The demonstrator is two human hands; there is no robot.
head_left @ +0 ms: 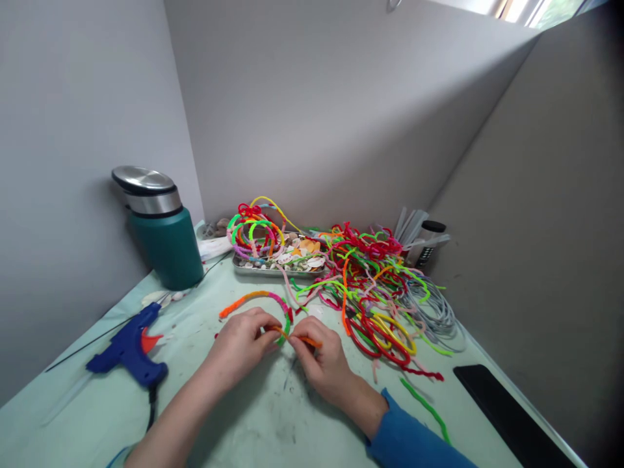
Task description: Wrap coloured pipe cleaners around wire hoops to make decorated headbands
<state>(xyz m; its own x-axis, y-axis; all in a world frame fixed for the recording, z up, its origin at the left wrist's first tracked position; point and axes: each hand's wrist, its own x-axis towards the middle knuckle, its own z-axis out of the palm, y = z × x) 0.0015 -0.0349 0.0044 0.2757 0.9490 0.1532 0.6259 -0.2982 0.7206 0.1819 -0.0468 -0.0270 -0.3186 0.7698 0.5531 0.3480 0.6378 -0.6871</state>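
Both hands meet low over the middle of the table. Between the thumb and fingers of my left hand (244, 341) is an orange pipe cleaner (312, 341), close to the green end of a curved multicoloured hoop (256, 294). My right hand (322, 361) pinches the same orange pipe cleaner a little to the right, and its tip sticks out past the fingers. Orange, yellow, pink, red and green sections make up the hoop, which arches behind my left hand. Whether my left fingers also grip the hoop is hidden.
A blue glue gun (129, 351) lies left, near a teal bottle (168, 250). Behind are a metal tray (277, 273) of shells, a heap of pipe cleaners (361, 260) and grey cord (441, 322). A green pipe cleaner (426, 408) and black strip (509, 409) lie right.
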